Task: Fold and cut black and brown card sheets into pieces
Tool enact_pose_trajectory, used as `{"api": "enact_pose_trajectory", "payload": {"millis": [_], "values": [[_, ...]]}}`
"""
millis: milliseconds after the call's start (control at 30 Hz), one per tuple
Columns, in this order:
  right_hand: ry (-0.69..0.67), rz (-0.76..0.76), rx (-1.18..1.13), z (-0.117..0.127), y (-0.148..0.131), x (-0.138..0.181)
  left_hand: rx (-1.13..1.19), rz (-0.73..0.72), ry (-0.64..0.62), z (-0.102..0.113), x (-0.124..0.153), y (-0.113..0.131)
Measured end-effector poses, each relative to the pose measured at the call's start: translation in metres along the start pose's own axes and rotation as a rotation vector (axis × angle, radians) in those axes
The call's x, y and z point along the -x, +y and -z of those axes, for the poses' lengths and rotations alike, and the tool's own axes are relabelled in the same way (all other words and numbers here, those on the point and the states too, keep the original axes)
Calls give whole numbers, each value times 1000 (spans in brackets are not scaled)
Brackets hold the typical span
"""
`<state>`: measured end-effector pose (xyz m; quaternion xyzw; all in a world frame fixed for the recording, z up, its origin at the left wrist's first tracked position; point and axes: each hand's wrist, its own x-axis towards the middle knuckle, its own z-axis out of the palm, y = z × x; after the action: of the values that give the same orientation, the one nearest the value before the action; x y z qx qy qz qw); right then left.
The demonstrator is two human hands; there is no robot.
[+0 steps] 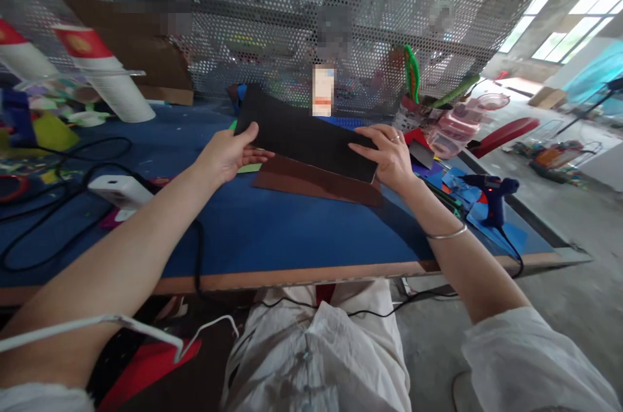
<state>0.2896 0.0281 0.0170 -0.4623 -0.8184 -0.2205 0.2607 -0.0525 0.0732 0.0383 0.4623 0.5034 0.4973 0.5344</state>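
A black sheet (302,133), thin and slightly bent, is held up over the table between my two hands. My left hand (231,154) pinches its left end, thumb on top and fingers beneath. At the right end, my right hand (389,154) grips it with fingers on the upper face; the thumb is hidden. Below the black sheet, a brown sheet (316,185) lies on the blue tabletop (292,237), partly covered. A bit of light green sheet (250,168) shows beside my left hand.
A blue hot glue gun (494,194) stands at the right among coloured scraps. Behind it are a pink clear bottle (457,126) and a pot of tools (409,115). Paper cups (104,74), black cables (63,172) and a white power block (119,190) occupy the left. Perforated metal (272,23) backs the table.
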Motion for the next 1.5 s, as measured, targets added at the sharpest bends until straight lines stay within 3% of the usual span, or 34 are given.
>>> {"api": "enact_pose_trajectory", "payload": {"millis": [433,533,700,833,1000,1133,1267,1367,1500], "values": [[-19,145,-102,-7,-13,3,44,-101,-80,2,-7,-11],[-7,259,-114,-9,-31,5,50,-103,-152,-2,-4,-15],[70,587,-114,-19,-64,7,-5,-9,-345,-15,8,-28],[167,702,-165,-20,-74,7,14,-48,-338,-16,7,-29],[7,649,-156,-11,-75,3,55,-145,-255,-10,0,-18],[171,485,-40,-9,-75,2,3,-152,-220,-7,2,-11],[296,302,104,-11,-72,5,-75,-81,-305,-11,12,-13],[257,229,119,-12,-68,10,-134,-15,-404,-17,22,-17],[137,257,135,-13,-63,13,-195,16,-509,-18,28,-17]]}}
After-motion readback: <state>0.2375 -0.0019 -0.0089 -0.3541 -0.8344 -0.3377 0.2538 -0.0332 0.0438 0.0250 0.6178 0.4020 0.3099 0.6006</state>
